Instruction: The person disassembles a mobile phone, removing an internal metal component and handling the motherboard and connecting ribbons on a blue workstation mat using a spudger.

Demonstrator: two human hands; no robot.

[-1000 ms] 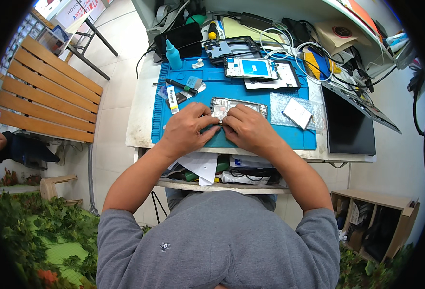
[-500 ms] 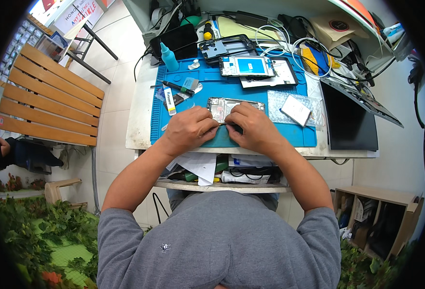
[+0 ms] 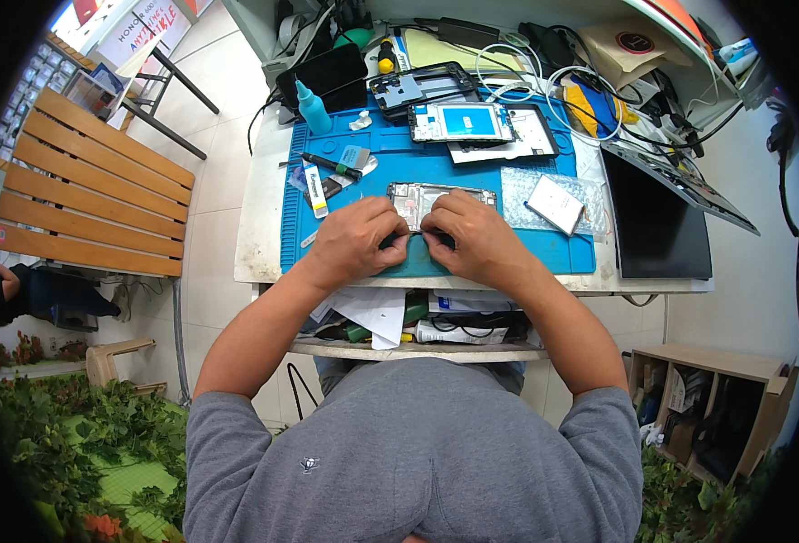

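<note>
On the blue work mat [image 3: 544, 256] lies an opened phone frame [image 3: 431, 192], silvery with a dark rim, set lengthwise across in front of me. My left hand [image 3: 361, 239] is closed at its near edge, thumb and fingers pinched together. My right hand [image 3: 474, 233] pinches at the same edge, its fingertips close to the left ones. Whatever sits between the fingertips is too small and hidden to name. Right of the frame, a white phone battery [image 3: 555, 205] rests on bubble wrap [image 3: 519, 185].
Behind my hands lie a second phone frame [image 3: 461, 123] and a black housing [image 3: 427, 83]. Toward the left stand a teal dropper bottle [image 3: 313, 109], a dark green screwdriver [image 3: 331, 164] and a white tube [image 3: 314, 188]. A black screen panel [image 3: 660, 228] lies at the right; cables [image 3: 558, 109] tangle behind.
Both hands stay at the phone frame's near edge, with only a slight shift of the fingers. The view has moved a little; the things on the mat lie as before.
</note>
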